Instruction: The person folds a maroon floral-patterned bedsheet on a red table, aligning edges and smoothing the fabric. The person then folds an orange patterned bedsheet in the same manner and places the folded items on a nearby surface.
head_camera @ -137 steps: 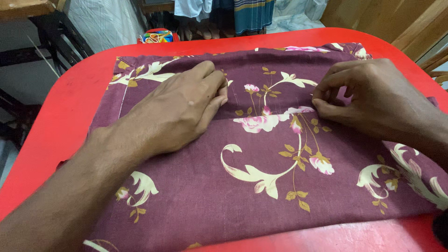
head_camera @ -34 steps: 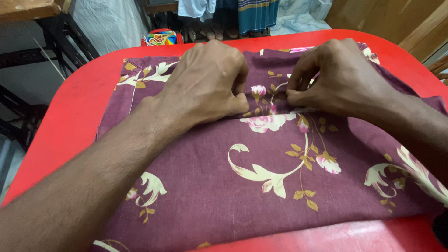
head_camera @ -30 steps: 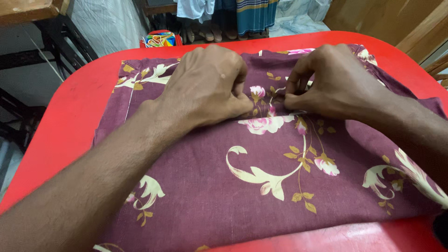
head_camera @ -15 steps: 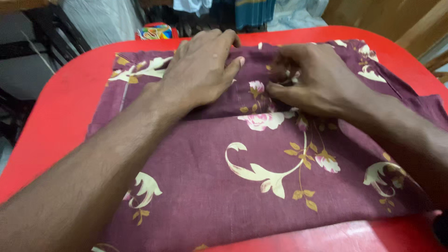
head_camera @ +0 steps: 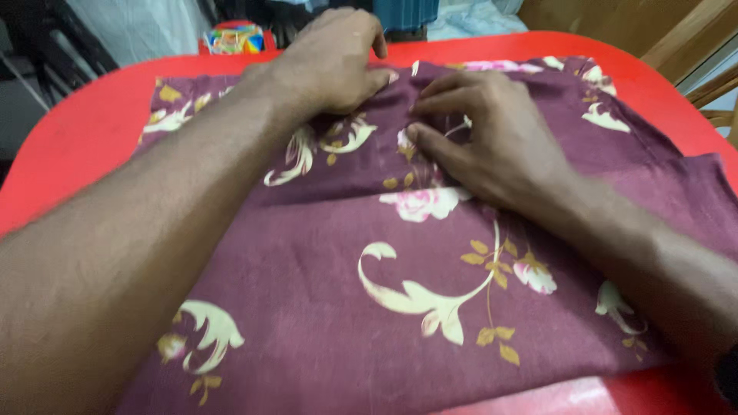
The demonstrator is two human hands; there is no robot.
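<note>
Since the earlier frames both hands have travelled from the fold line toward the far edge of the table, and the cloth's folded-over band has bunched up between them, where before it lay flat. The left hand (head_camera: 330,58) now sits at the far edge of the maroon floral cloth (head_camera: 400,307), fingers curled down and closed on a gather of fabric. The right hand (head_camera: 484,138) lies just beside it, nearly touching, thumb and forefinger drawn together in a pinch on the same raised ridge, the other fingers loosely bent and resting on the cloth.

The cloth covers most of the red table (head_camera: 84,131), leaving bare strips along the left edge, the far edge and the near right corner. Its long axis runs left to right, parallel to the near edge, and the fold line crosses it the same way about midway. It looks to be thin, light and quite limp, so it should wrinkle and slide easily on the smooth tabletop; the fold or hem edge seems the surest place to take hold, with fingertips. A small multicoloured object (head_camera: 231,37) sits beyond the far left corner.
</note>
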